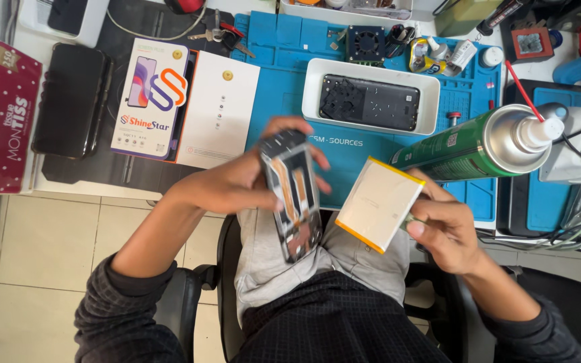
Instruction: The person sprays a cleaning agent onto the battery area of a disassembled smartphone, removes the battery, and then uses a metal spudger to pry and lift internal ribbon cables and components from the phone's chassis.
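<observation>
**Open phone in one hand, battery in the other**

My left hand (253, 178) is wrapped around an opened phone (295, 195), fingers curled over its top edge and thumb along the side. I hold it upright over my lap, tilted slightly. Its exposed inside looks dark and glossy, with pale tan strips running lengthwise down the frame.

My right hand (446, 225) pinches a flat battery (378, 204) by its right corner, thumb and fingers closed on it. It is a thin, smooth, off-white rectangle with an orange-yellow edge, turned like a diamond, just beside the phone but not touching it.

Behind the battery a green metal spray can (479, 146) lies on its side, with a white nozzle and a thin red straw. It rests on a blue rubbery mat (284, 47) with moulded compartments. On the mat sits a white rounded tray (314, 84) holding a black phone back (371, 102). Further left lie a white box (218, 107), a printed box (150, 97) and a dark phone (70, 101).
</observation>
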